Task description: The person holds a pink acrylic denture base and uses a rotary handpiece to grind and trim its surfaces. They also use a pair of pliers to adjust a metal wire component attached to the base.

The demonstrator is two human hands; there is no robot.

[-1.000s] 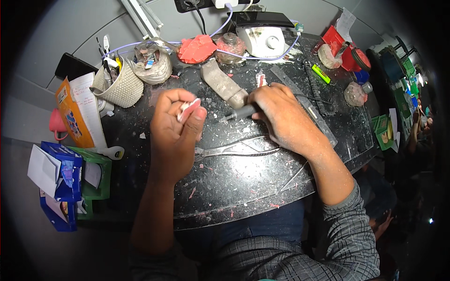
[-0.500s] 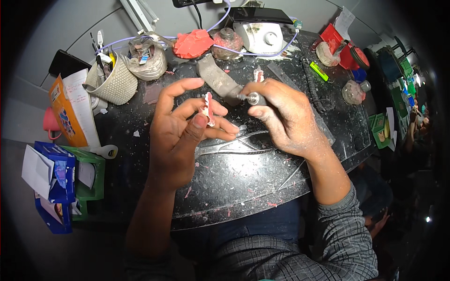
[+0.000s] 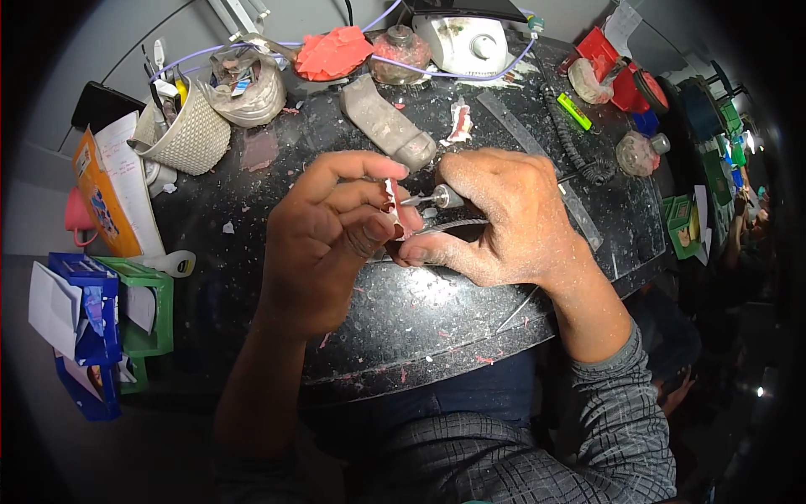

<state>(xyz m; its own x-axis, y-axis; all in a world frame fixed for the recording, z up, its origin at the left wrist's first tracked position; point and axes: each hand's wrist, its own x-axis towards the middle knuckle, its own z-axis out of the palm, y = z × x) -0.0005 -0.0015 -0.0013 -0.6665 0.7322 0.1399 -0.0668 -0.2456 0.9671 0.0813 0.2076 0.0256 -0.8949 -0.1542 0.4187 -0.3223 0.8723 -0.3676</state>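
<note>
My left hand (image 3: 315, 244) is closed on a small pink-and-white piece (image 3: 391, 204) between thumb and fingers. My right hand (image 3: 512, 218) grips a grey rotary handpiece (image 3: 447, 196), its slim bit pointed at the piece, touching or very near it. My right thumb reaches just below the piece, beside my left fingertips. A curved metal tool (image 3: 453, 225) lies on the dark, dusty desk (image 3: 420, 336), largely hidden under both hands. Behind them rest a grey curved holder (image 3: 386, 122) and another pink-and-white piece (image 3: 460, 120).
At the back are a white control box (image 3: 457, 46), red wax sheets (image 3: 332, 52) and dusty jars (image 3: 401, 59). A woven pen cup (image 3: 189, 134) and trays (image 3: 147, 311) are at left, a red container (image 3: 630, 88) and ruler (image 3: 579, 210) at right. Someone's hand (image 3: 676, 395) shows at far right.
My right hand has turned and brought the handpiece leftward to the piece. My left hand has shifted the piece rightward and a little down, its fingers drawing in around it.
</note>
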